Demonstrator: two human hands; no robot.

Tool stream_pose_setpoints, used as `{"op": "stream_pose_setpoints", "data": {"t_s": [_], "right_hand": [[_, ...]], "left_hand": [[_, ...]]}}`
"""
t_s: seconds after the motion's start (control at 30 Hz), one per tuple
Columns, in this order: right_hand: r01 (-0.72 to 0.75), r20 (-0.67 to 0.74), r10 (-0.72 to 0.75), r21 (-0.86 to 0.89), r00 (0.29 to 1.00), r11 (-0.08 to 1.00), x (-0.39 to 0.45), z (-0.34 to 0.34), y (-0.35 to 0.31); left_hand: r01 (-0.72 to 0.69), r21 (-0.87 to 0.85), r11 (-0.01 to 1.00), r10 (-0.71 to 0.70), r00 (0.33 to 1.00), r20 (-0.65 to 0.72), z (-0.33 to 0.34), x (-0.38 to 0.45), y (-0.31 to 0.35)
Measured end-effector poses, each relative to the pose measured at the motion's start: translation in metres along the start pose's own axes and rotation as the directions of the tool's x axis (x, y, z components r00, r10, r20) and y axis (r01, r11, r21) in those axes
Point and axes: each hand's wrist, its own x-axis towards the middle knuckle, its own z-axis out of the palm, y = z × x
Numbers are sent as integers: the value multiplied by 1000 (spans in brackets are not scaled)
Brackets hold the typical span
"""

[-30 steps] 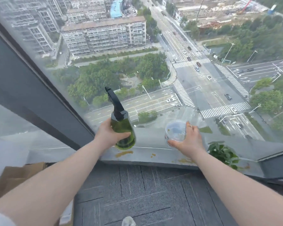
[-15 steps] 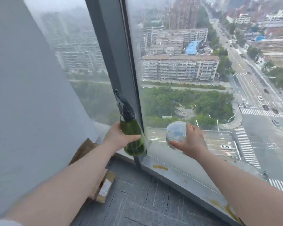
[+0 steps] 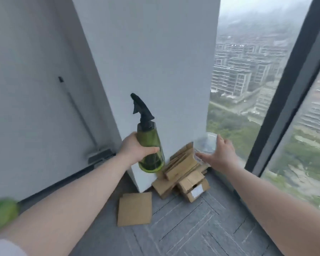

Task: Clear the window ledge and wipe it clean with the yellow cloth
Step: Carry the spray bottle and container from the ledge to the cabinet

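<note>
— What's in the head view now?

— Both arms are out. The left hand (image 3: 135,147) has a closed grip round the green spray bottle (image 3: 150,145), which stands nearly upright, black trigger on top. The right hand (image 3: 217,154) grips a clear plastic container (image 3: 204,144) from the side, fingers curled on its rim.

— And where's the window ledge?

— Barely in frame: only a strip of it shows under the right forearm, by the dark window frame (image 3: 284,85). A second ago the view looked straight down on the ledge, stains and all, with both things held just above it. Now the view has swung left to a white pillar (image 3: 155,61), with cardboard boxes (image 3: 185,174) piled at its foot on the floor.

— So the clearing is under way?

— I'd judge so: both items are off the ledge and being carried toward that corner. The yellow cloth I can't see; there's only a green blur at the lower left edge, and I can't tell what it is.
</note>
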Motion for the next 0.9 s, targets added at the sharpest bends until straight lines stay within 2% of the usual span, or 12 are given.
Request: {"op": "stream_pose_setpoints", "data": {"t_s": [0.2,0.33,0.43,0.57,0.9], "right_hand": [[226,163,-229,35,960,973,-48,109,-164],[372,260,-372,53,891,927,-79,173,-262],[447,341,-440,65,830,892,-95,221,-323],[544,426,-539,124,727,830,-120,292,-404],[725,596,-691,248,409,643,-192,452,-610]], "left_hand": [[172,7,985,-166,959,-231,-152,-70,-119],[305,-60,951,-301,856,-419,-235,-117,-193],[390,-120,913,-395,770,-500,-280,-145,-236],[493,-201,847,-513,657,-552,-340,-180,-295],[588,-367,721,-636,351,-687,-473,-233,-413]]}}
